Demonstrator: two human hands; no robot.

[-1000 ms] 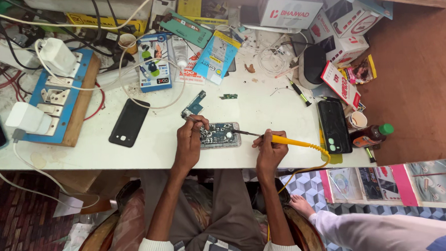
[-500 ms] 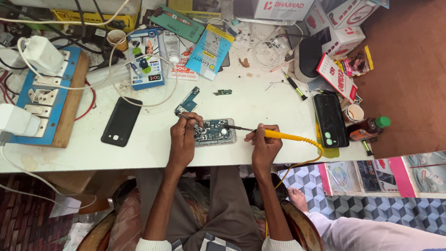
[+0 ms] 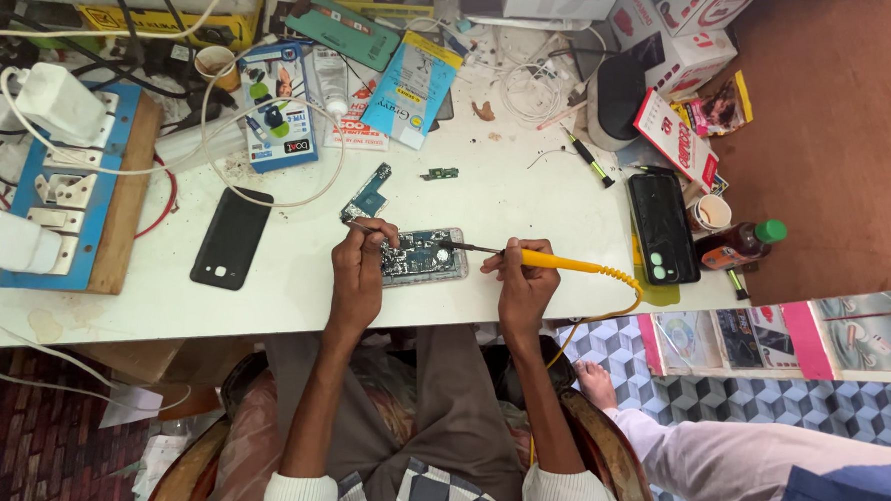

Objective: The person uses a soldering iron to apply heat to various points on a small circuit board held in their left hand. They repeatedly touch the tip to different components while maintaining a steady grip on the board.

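An opened phone with its circuit board exposed (image 3: 423,257) lies on the white table (image 3: 293,304) near the front edge. My left hand (image 3: 360,267) rests on its left end and pinches a thin tool or wire against the board. In my right hand (image 3: 524,282) is a yellow-handled soldering iron (image 3: 555,261), its dark tip touching the board's upper right part. A coiled yellow cord runs from the iron off the table edge.
A black phone (image 3: 231,238) lies face down to the left, another black phone (image 3: 662,226) to the right. A blue socket board (image 3: 68,189) with white plugs is far left. Packets, boxes, a screwdriver (image 3: 590,159), a small bottle (image 3: 738,244) crowd the back. Another person's foot (image 3: 595,382) shows lower right.
The hands and iron stay on the opened phone. The camera has shifted slightly, so the table sits a little lower in view.
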